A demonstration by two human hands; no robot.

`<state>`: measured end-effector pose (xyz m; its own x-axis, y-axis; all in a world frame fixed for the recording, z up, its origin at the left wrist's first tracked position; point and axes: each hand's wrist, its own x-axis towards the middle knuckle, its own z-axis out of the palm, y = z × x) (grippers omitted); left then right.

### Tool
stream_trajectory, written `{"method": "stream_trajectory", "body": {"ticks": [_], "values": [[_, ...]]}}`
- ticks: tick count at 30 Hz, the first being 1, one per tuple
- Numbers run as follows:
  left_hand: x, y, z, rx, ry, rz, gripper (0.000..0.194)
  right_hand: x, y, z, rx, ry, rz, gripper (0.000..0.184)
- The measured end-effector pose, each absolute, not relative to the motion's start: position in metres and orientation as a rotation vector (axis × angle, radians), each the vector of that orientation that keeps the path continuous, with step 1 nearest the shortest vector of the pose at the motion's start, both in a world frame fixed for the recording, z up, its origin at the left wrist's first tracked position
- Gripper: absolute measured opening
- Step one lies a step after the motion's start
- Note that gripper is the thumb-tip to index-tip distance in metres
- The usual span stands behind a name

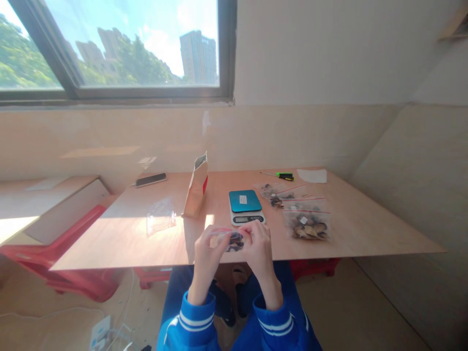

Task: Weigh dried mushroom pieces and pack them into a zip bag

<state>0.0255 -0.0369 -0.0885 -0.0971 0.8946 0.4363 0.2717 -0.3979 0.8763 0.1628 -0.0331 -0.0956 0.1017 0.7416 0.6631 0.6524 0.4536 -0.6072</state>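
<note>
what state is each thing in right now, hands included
left hand: fingers closed on the held bag
right hand: same
held bag: dark pieces inside; seal unclear
paper bag: standing upright
scale: display reading illegible
clear bag: lying on table, no contents visible
phone: lying flat, screen dark
screwdriver: lying down
right-hand bags: filled, lying down

Access: open left of scale (245, 201), obstructed right

Passage exists between the scale and the upright paper bag (195, 192). Filled plastic bags (310, 228) block the scale's right side. The left hand (209, 247) and right hand (258, 244) obstruct frontal approach. The table (380, 234) offers room at its right end.
</note>
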Motion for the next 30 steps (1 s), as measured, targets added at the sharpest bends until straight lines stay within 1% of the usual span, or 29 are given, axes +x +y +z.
{"method": "stream_trajectory", "body": {"ticks": [4, 11, 15, 21, 23, 26, 30], "values": [[0.027, -0.036, -0.094, 1.636, 1.305, 1.592, 0.009, 0.165, -0.037, -0.09, -1.17, -1.713, 0.226, 0.01], [0.025, -0.034, -0.097, 1.666, 1.263, 1.583, 0.009, 0.167, -0.04, -0.084, -1.146, -1.781, 0.215, 0.006], [0.026, -0.037, -0.092, 1.689, 1.204, 1.553, 0.009, 0.167, -0.036, -0.09, -1.116, -1.737, 0.159, 0.012], [0.03, -0.042, -0.085, 1.641, 1.184, 1.481, 0.014, 0.161, -0.036, -0.096, -1.183, -1.64, 0.091, 0.021], [0.028, -0.041, -0.086, 1.626, 1.196, 1.488, 0.014, 0.158, -0.035, -0.099, -1.185, -1.631, 0.103, 0.021], [0.02, -0.038, -0.089, 1.578, 1.288, 1.509, 0.014, 0.155, -0.033, -0.105, -1.171, -1.668, 0.168, 0.015], [0.003, -0.035, -0.096, 1.414, 1.374, 1.572, 0.021, 0.157, -0.03, -0.108, -1.142, -1.737, 0.205, 0.012]]}}
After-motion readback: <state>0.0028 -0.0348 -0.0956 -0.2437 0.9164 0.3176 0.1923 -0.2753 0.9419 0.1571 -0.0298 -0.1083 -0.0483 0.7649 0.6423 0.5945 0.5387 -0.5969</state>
